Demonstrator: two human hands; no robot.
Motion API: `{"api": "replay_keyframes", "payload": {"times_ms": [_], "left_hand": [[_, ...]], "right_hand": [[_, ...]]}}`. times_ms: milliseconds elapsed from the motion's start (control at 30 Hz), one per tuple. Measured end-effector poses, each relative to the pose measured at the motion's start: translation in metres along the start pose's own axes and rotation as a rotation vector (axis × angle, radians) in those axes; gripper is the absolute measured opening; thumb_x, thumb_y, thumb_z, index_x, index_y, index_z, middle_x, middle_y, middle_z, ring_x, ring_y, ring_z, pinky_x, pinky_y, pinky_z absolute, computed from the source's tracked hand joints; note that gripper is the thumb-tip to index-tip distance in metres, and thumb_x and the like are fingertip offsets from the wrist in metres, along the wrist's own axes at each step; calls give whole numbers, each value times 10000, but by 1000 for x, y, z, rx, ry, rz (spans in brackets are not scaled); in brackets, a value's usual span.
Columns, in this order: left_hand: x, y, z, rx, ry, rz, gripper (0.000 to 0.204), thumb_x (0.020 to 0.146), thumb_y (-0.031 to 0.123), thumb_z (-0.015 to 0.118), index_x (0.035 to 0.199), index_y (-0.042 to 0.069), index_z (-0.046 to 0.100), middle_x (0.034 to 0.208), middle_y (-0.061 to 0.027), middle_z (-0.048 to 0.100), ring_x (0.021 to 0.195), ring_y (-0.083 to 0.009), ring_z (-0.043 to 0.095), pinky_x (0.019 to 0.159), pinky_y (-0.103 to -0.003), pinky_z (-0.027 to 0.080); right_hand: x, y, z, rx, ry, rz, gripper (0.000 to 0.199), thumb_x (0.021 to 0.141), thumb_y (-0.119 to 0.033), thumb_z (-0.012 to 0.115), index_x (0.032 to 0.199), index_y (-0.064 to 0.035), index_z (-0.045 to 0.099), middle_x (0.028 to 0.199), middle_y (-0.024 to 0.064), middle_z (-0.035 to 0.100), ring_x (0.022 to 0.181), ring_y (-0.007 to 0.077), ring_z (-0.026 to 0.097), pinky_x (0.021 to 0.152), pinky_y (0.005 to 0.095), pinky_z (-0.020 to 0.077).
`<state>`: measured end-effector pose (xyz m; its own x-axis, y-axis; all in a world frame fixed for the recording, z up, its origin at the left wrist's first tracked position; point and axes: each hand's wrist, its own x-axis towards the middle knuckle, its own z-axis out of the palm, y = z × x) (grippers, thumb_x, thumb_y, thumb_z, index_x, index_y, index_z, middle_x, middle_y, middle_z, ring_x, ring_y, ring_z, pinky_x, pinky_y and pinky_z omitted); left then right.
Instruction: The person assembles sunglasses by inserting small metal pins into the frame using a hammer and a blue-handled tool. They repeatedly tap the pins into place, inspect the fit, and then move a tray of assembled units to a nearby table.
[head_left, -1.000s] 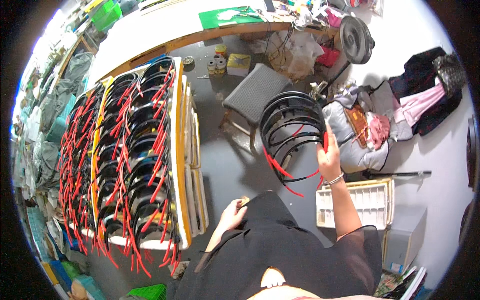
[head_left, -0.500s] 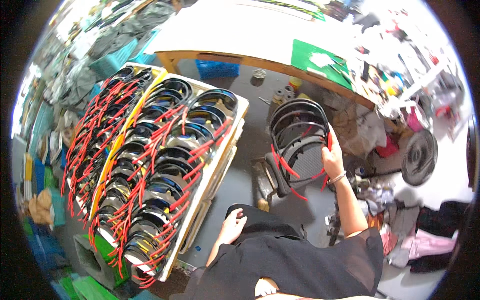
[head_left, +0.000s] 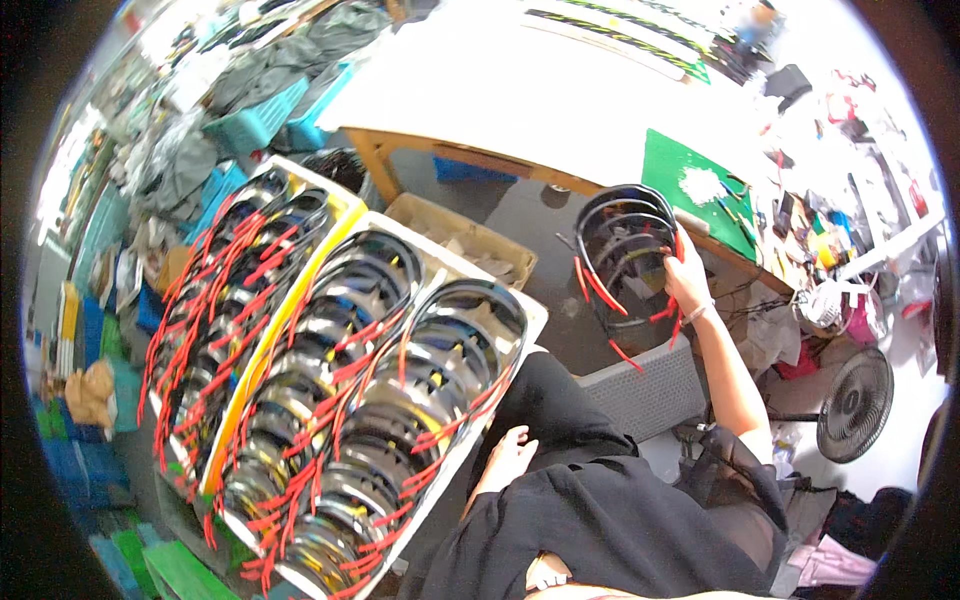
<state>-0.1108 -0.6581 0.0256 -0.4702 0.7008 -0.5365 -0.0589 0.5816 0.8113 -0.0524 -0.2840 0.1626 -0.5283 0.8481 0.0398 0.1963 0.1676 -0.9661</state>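
right hand [head_left: 688, 280] grips black cable coil bundle [head_left: 628, 262], raised | left hand [head_left: 510, 455] fingers loosely spread, resting on black-clad lap beside white tray [head_left: 535, 312] of coils

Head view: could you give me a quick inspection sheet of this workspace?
Surface: white table with a green mat.
Job's things: bundle of black cable hoops with red ends, held up.
Clutter: tools and bits on the table's right end.
Grip: right hand grips the bundle; left hand rests open on the lap.
Cables: rows of coiled hoops in flat boxes.
Surroundings: fan, blue crates.
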Motion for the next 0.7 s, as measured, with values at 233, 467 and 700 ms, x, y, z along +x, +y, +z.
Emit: {"api": "replay_keyframes", "payload": {"times_ms": [233,467,700], "left_hand": [[78,60,10,-70,216,-48,454,813,166,578,1182,-36,410,1078,-221,538,881,-252,585,759,-329,470],[212,130,68,-72,304,-101,426,819,201,577,1149,-33,444,1040,-213,564,896,-248,580,785,-327,461],[315,220,62,137,234,-43,433,798,239,588,1136,1,460,1028,-205,566,846,-269,603,761,-341,471]], "right_hand": [[135,7,-10,151,-39,65,423,692,3,395,1105,-9,486,877,50,524,781,128,499,690,240,400],[336,82,-50,3,-169,109,373,744,-44,409,1107,-78,485,525,-40,384,367,48,347,326,203,297],[468,122,-109,-21,-450,302,607,787,-89,466,1352,-151,253,552,-46,354,436,55,327,389,197,286]]}}
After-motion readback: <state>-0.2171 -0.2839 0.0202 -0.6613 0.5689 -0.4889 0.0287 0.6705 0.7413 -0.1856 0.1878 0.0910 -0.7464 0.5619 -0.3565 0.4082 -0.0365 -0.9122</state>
